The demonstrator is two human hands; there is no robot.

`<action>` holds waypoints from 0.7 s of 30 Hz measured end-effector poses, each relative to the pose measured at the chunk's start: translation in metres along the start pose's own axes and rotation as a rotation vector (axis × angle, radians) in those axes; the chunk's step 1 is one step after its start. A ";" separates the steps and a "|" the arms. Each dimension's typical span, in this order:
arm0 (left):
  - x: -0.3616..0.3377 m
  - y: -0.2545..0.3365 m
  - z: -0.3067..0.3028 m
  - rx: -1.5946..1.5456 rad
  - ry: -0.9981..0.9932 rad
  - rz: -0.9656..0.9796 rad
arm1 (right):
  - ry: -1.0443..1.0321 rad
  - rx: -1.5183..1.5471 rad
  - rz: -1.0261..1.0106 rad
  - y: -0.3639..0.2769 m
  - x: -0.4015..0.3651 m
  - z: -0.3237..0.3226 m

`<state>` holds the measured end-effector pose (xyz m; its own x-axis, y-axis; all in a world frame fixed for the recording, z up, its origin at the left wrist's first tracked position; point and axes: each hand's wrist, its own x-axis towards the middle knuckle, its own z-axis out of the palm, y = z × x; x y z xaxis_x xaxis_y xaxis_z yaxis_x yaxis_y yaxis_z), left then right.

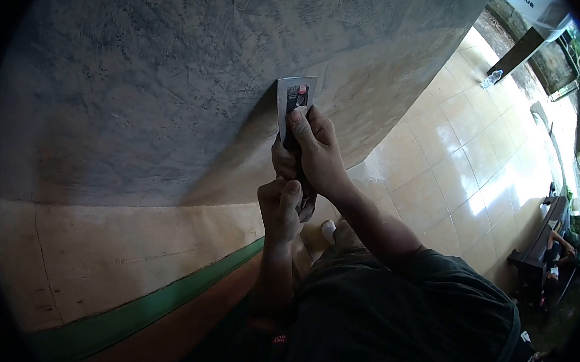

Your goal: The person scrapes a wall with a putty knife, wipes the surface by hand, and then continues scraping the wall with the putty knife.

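A putty knife (285, 107) with a flat metal blade and a dark label is held upright against the wall in the middle of the head view. My right hand (318, 153) is closed around it, thumb pressed along the label and fingers wrapped behind. Just below, my left hand (280, 210) is closed at the lower end of the handle, which the fingers mostly hide. The blade's top edge overlaps the rough grey coating on the wall (182, 74), close to where a smoother beige surface begins.
Along the wall's lower part runs a green band (177, 298). Glossy tiles (429, 158) cover the floor at right. A plastic bottle (492, 79) stands beside a dark post. Near a dark bench (534, 258) at the lower right, part of another person (567, 246) shows.
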<state>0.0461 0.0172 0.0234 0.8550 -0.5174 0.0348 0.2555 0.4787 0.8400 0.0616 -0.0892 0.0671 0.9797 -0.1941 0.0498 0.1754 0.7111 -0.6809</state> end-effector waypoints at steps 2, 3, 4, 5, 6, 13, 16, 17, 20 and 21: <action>-0.019 -0.008 0.007 0.010 0.090 -0.016 | -0.036 0.023 0.059 -0.001 -0.008 -0.003; -0.032 -0.012 0.011 0.018 0.184 -0.028 | -0.010 0.040 0.129 0.006 -0.016 -0.005; -0.040 -0.014 0.013 -0.052 0.226 -0.058 | 0.015 0.027 0.181 0.014 -0.020 -0.008; -0.040 -0.012 0.013 -0.047 0.217 -0.058 | 0.041 0.015 0.234 0.019 -0.022 -0.010; -0.042 -0.010 0.013 -0.004 0.224 -0.093 | 0.044 0.015 0.232 0.018 -0.022 -0.009; -0.042 -0.020 -0.001 0.060 0.178 -0.040 | 0.051 -0.044 0.197 0.024 -0.027 -0.013; -0.033 -0.013 -0.012 0.108 0.122 0.004 | 0.024 -0.127 0.098 0.036 -0.026 -0.017; -0.030 -0.013 -0.016 0.109 0.094 -0.008 | 0.008 -0.191 0.037 0.042 -0.026 -0.020; -0.011 0.004 -0.002 0.157 0.037 -0.044 | 0.073 -0.236 -0.083 0.023 -0.022 -0.012; -0.011 0.008 0.003 0.148 0.034 -0.032 | 0.065 -0.249 -0.088 0.019 -0.021 -0.011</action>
<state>0.0377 0.0247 0.0317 0.8627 -0.5056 -0.0095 0.2159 0.3513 0.9110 0.0438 -0.0791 0.0451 0.9522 -0.2963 0.0747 0.2222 0.5035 -0.8349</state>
